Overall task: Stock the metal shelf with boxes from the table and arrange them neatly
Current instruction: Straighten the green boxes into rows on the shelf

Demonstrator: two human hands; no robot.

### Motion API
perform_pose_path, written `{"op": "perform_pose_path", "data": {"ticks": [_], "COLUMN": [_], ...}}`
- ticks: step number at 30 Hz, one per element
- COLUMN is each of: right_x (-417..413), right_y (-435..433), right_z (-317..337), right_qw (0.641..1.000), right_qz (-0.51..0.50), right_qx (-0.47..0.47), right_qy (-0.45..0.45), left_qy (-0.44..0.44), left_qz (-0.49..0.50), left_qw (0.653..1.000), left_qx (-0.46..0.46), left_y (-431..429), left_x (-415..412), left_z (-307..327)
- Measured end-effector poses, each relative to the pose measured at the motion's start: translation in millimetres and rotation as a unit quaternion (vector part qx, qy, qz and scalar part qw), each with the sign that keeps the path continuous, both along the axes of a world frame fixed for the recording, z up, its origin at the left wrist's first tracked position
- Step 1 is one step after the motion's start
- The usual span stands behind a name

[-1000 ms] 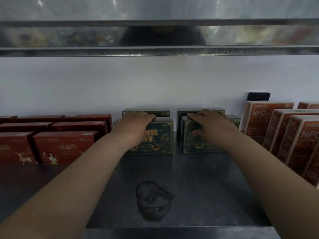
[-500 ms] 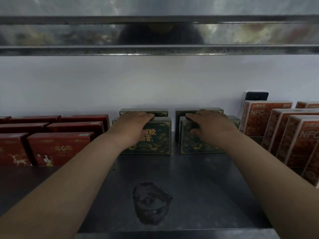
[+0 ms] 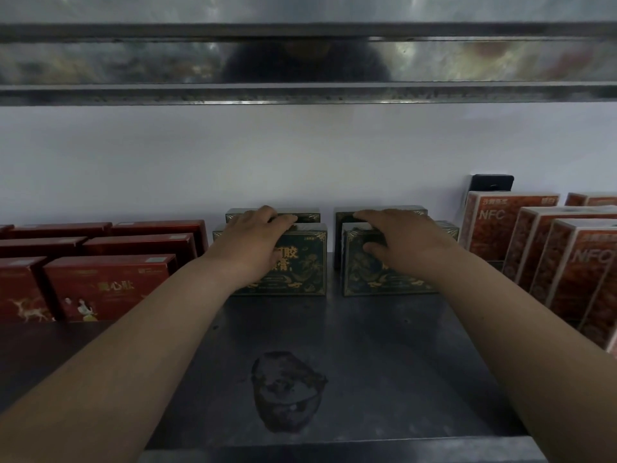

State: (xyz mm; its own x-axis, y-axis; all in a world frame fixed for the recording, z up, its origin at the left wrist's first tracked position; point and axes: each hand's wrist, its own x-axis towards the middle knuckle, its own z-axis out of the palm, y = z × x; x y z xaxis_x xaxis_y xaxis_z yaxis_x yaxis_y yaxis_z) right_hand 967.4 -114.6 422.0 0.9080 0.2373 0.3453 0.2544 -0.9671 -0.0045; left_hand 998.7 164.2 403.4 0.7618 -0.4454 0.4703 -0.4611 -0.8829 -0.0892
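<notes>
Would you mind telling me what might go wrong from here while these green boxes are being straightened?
1. The left grip holds the left front green box and the right grip the right front green box at their top edges; a push there may tip them back onto the rear green boxes.
2. The right front green box stands close to the NFC boxes; sliding it sideways could knock them askew.

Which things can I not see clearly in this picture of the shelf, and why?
All in the head view.
- Left green box: label partly covered by the left hand.
- Right green box: print dim, partly under the right hand.
- Rear green boxes: only tops show behind the front ones.
- NFC boxes: row cut by right edge.
- Black object: partly hidden behind them; identity unclear.
</notes>
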Motion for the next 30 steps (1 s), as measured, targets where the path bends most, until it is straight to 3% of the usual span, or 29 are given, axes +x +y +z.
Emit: {"op": "perform_pose_path", "data": {"ticks": [20,30], "right_x": [7.7,4.0], "right_y": [-1.3,2.4], "right_z": [-12.7,-15.2], "right_qw": [0.998,0.998], "right_qz": [0.013,0.015], "right_qx": [-0.037,-0.033], "right_qy": [-0.044,-0.056], "left_qy": [-0.014,0.023], "left_qz": [0.025,0.071], "left_qw": [0.999,0.997], "left_qx": [-0.02,-0.022], "left_y": [-7.6,-8.3], "left_x": [-15.0,-22.1], "left_z": [-0.6,5.4]}}
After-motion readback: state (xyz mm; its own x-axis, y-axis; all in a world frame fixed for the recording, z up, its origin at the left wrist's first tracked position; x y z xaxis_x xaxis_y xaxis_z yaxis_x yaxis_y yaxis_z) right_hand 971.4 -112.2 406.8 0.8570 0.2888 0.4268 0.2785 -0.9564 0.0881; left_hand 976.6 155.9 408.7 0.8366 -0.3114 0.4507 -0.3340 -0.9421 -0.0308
